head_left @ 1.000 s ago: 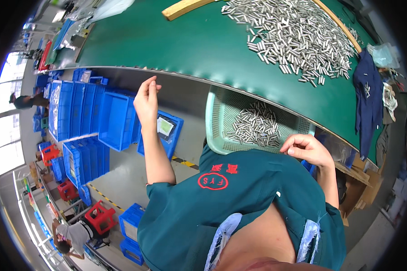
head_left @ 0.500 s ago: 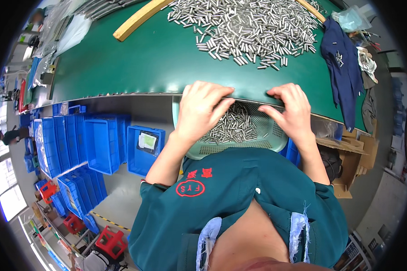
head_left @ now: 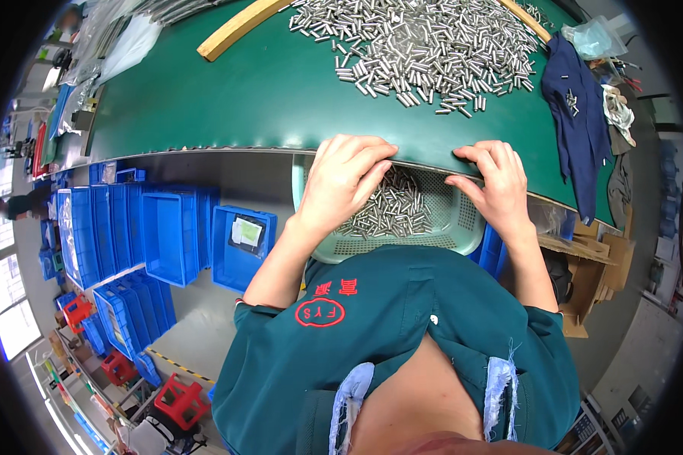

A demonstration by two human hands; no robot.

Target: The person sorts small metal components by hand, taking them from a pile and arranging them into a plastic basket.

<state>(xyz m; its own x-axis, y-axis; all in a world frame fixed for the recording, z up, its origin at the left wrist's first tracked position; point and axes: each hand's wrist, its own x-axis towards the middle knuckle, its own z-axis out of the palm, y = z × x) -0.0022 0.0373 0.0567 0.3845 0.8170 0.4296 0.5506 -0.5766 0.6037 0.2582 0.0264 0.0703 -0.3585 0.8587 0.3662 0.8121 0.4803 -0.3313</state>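
A green table (head_left: 205,106) carries a wide heap of short, shiny metal pins (head_left: 432,53). At its near edge my left hand (head_left: 340,178) has its fingers curled above the edge and its thumb below, with a gap between. My right hand (head_left: 499,182) mirrors it farther right, thumb well apart from the fingers. No pin shows in either hand. Under the edge, between my hands and against my body, is a pale green perforated plastic basket (head_left: 451,201). More metal pins (head_left: 393,212) lie in it. The table edge hides its far part.
Wooden bars (head_left: 239,30) border the heap. Dark blue cloth (head_left: 573,114) with a few pins on it drapes over the table's right side. Blue plastic bins (head_left: 171,239) stand at the lower left, with red stools (head_left: 180,402) beyond. Cardboard (head_left: 596,265) is at the right.
The view has shifted slightly. Both hands stay at the table edge in nearly the same pose; the pins in the heap and basket look unchanged.
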